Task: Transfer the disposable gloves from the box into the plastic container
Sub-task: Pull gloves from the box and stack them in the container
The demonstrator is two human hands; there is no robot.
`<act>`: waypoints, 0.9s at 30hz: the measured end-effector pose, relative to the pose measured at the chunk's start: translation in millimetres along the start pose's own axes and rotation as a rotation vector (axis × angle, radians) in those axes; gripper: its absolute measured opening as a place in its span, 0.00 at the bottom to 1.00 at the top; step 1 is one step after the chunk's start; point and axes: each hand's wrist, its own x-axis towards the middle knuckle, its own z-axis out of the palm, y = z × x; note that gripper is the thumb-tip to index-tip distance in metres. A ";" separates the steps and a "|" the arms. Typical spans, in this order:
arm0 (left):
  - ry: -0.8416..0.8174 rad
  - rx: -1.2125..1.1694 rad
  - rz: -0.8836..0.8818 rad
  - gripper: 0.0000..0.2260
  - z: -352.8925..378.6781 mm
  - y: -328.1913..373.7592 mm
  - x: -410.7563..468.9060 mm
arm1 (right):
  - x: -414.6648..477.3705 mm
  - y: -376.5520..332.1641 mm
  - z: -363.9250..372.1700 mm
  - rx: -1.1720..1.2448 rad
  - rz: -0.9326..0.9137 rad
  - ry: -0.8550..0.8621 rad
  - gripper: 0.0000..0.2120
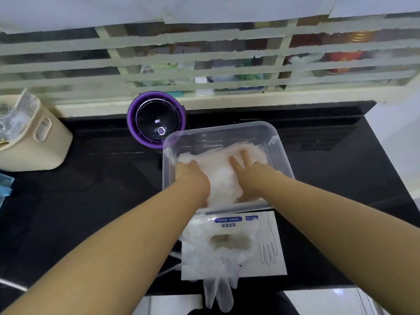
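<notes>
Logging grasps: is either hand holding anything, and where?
Right hand presses flat on the glove stack in the plastic container, fingers straight: no hold. Left hand rests at the stack's left edge, fingers hidden; cannot tell.

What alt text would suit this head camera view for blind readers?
The left hand and right hand rest on a pile of disposable gloves in a clear plastic container on a dark counter. The glove box lies nearer, gloves spilling out.
</notes>
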 end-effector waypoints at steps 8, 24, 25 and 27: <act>0.047 0.046 -0.013 0.20 6.8 6.7 4.5 | -8.1 -4.0 -12.4 0.086 -0.037 -0.095 0.45; 1.050 -0.440 0.603 0.10 61.0 -20.8 -106.1 | -163.3 -34.1 7.1 0.245 -0.284 0.010 0.18; 1.067 -0.429 0.672 0.10 70.9 -14.2 -111.5 | -161.1 -36.2 21.9 0.244 -0.255 0.020 0.21; 0.887 -0.488 0.678 0.13 84.1 3.2 -116.6 | -152.0 -39.9 44.8 0.294 -0.218 0.076 0.23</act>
